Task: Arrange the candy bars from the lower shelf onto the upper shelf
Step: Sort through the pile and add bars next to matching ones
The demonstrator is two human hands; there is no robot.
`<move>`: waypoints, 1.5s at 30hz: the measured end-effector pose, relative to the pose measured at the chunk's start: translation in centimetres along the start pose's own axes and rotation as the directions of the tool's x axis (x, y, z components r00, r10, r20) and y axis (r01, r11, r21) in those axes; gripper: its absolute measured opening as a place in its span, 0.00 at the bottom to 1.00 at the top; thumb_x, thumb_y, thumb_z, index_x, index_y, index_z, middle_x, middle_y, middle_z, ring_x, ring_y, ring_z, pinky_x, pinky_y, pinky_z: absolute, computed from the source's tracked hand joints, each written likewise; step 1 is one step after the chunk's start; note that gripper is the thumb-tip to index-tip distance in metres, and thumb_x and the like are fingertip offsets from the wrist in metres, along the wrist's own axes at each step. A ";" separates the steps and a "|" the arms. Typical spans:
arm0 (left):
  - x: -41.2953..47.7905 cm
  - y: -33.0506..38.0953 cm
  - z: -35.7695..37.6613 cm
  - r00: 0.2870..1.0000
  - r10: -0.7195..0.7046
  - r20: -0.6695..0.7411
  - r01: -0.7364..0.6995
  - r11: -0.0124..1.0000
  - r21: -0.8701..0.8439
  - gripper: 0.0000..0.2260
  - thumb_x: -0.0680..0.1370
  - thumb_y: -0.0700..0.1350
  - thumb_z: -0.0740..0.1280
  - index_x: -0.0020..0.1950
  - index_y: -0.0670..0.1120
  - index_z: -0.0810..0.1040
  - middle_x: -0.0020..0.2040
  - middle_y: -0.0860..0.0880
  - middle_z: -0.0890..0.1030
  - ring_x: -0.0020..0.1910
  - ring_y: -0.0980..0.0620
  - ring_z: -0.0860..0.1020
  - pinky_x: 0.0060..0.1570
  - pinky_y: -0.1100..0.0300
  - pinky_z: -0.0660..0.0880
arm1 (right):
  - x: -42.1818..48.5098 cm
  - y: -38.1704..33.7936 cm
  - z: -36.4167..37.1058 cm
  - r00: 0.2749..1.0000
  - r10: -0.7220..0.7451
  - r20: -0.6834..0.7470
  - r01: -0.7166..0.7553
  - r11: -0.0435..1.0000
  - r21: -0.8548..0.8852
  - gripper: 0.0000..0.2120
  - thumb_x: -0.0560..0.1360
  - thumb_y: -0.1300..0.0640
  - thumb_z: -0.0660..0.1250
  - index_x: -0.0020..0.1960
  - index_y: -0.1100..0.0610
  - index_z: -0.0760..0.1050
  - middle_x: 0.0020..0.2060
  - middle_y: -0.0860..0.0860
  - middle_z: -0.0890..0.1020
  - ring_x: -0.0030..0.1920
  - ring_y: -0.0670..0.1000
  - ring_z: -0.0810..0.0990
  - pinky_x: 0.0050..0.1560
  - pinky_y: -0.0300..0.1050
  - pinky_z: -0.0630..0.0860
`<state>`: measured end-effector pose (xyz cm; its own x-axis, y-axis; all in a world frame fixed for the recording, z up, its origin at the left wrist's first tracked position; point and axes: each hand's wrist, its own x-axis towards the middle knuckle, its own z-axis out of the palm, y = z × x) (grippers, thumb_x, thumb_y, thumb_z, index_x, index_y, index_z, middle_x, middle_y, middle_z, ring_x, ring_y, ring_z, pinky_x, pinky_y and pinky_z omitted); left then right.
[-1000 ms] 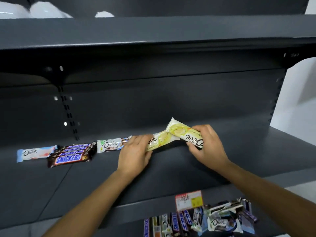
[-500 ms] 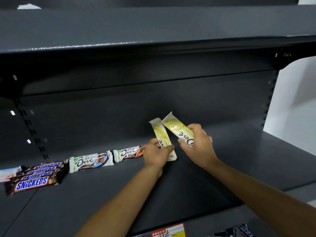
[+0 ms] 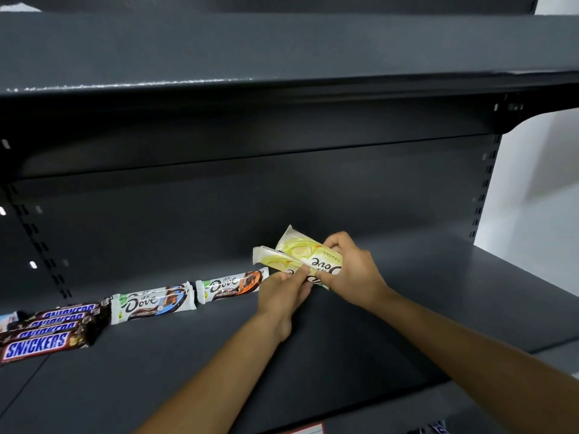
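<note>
Two light, slippery yellow candy bars are pinched by both hands, left hand and right hand; grip is best taken mid-wrapper.

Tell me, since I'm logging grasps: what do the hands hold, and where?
Two yellow-white Dove bars: left hand pinches the lower bar near its end; right hand holds the upper bar at its right end.

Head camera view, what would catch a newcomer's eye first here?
Two pale yellow Dove bars, pinched between the left hand and right hand above the middle of the dark grey shelf. Next, the row of Snickers bars at far left.
</note>
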<state>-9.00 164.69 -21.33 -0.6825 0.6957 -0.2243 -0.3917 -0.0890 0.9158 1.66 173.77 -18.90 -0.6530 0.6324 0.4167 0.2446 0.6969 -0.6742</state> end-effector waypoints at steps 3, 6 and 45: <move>0.3 -0.2 0.3 1.000 -0.002 0.024 0.002 1.000 -0.015 0.07 0.74 0.41 0.70 0.44 0.39 0.75 0.47 0.43 0.83 0.47 0.51 0.82 0.50 0.62 0.79 | 0.7 0.8 -0.9 0.998 -0.008 0.057 0.009 1.000 -0.017 0.21 0.66 0.57 0.74 0.51 0.46 0.66 0.43 0.44 0.80 0.42 0.42 0.79 0.36 0.36 0.76; 0.2 -0.3 0.7 0.995 0.103 -0.015 -0.103 0.993 0.051 0.05 0.74 0.36 0.70 0.47 0.40 0.75 0.48 0.42 0.83 0.49 0.49 0.82 0.52 0.58 0.78 | 1.1 1.6 -2.1 0.993 -0.001 0.116 0.001 1.000 0.003 0.20 0.65 0.59 0.74 0.49 0.46 0.68 0.42 0.43 0.80 0.39 0.41 0.80 0.33 0.36 0.76; 7.2 -1.5 -0.4 0.633 0.475 0.612 -0.229 -0.640 0.733 0.15 0.55 0.45 0.80 0.36 0.49 0.79 0.33 0.52 0.77 0.32 0.50 0.76 0.30 0.61 0.72 | 7.5 10.8 -1.4 0.976 -0.073 0.207 0.092 0.992 -0.083 0.17 0.65 0.57 0.71 0.51 0.47 0.69 0.43 0.44 0.78 0.41 0.45 0.78 0.41 0.46 0.77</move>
<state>-13.61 169.58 -24.41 -0.2404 0.8339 0.4967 0.8593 0.4208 -0.2906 0.39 186.52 -22.25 -0.8031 0.4964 0.3297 0.2423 0.7775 -0.5803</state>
